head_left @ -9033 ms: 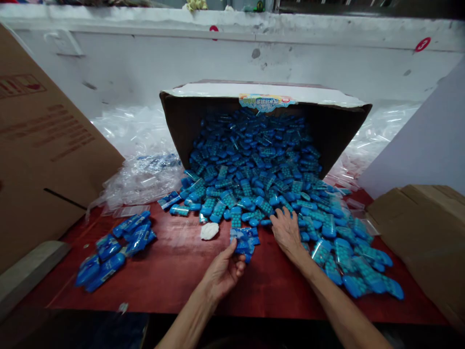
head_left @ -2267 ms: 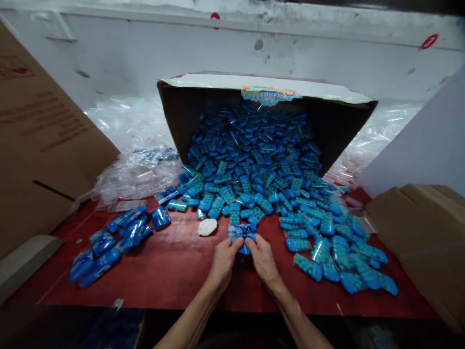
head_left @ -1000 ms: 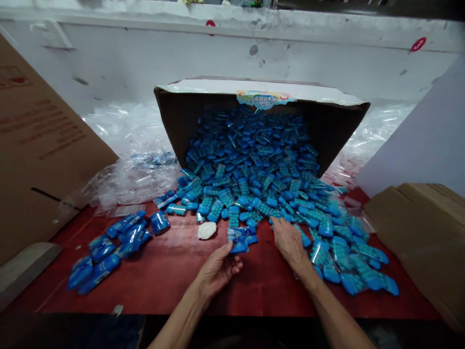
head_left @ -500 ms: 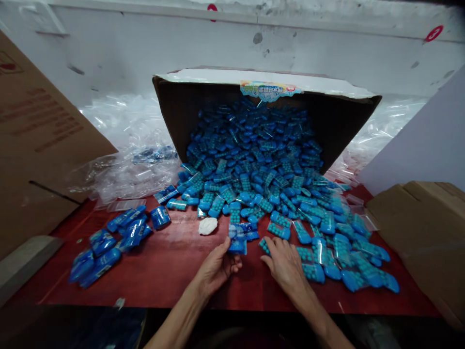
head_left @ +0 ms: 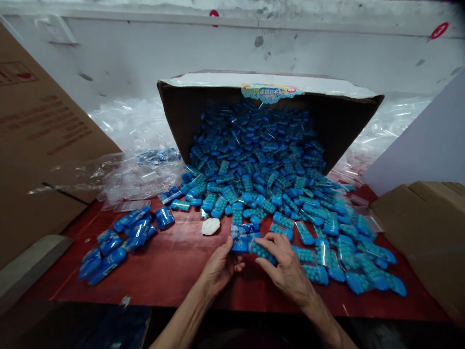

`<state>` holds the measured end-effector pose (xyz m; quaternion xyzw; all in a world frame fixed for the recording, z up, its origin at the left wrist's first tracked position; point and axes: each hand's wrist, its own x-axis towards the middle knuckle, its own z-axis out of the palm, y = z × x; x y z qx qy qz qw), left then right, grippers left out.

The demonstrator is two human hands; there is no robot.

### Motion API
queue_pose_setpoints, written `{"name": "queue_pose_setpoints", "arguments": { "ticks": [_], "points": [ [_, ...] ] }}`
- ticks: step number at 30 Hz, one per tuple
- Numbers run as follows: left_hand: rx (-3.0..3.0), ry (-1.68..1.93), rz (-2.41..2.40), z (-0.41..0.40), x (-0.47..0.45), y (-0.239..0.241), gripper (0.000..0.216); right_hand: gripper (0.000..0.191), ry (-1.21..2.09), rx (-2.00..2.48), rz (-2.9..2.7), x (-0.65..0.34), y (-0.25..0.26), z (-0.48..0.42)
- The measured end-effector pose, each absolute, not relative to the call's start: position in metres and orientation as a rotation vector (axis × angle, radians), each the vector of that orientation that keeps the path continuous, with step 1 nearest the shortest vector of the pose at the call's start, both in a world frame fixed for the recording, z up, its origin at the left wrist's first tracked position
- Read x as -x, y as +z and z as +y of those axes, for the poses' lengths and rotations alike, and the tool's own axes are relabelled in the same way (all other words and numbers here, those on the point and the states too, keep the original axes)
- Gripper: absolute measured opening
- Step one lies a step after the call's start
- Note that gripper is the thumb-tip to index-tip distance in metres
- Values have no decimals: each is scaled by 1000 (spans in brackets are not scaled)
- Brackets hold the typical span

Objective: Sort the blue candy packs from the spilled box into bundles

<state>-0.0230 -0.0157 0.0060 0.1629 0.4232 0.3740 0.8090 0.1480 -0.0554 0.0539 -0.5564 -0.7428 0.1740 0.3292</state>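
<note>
A pack (head_left: 262,250) lies between left hand (head_left: 224,265) and right hand (head_left: 290,271). From there, the box (head_left: 210,79) lies at 12 o'clock, before the wall (head_left: 152,53). Packs (head_left: 254,165) lie in it and on the table (head_left: 174,271), round to 3. The wad (head_left: 210,226) is at 11, pouches (head_left: 140,232) at 9 to 10, wrap (head_left: 134,133) behind these at 11, left carton (head_left: 43,150) at 10, right carton (head_left: 421,237) at 3.

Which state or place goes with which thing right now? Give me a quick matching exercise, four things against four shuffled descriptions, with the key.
Things
1. Right hand
2. Left hand
3. Open box
4. Small lump

Descriptions
A. Thumb at the edge of printed packets
B. Mouth toward the person, bead packs spilling out
C. All white, on the red table
D. Fingers around a single bead pack

Pairs: 1-D, 2-A, 3-B, 4-C.
</note>
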Motion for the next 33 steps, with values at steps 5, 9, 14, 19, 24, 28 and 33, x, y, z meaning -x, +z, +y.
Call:
{"name": "queue_pose_setpoints", "arguments": {
  "ticks": [5, 9, 14, 19, 24, 28, 33],
  "points": [
    [-377, 824, 929, -16, 23, 4, 27, 34, 443, 1458, -1942, -150, 50, -55],
    [-421, 819, 918, -18, 22, 7, 29, 32, 404, 1459, -1968, -149, 52, -58],
    [-436, 828, 896, -19, 22, 7, 30, 35, 346, 1460, -2028, -145, 53, -62],
    [-598, 852, 904, -18, 21, 10, 36, 34, 438, 1429, -2049, -145, 57, -64],
    [-699, 871, 993, -18, 18, 24, 35, 30, 640, 1453, -2006, -147, 63, -65],
    [-646, 857, 968, -19, 19, 29, 33, 29, 610, 1428, -2018, -148, 63, -65],
    [-646, 851, 948, -21, 19, 25, 32, 28, 470, 1360, -2076, -150, 57, -63]
  ]
}}
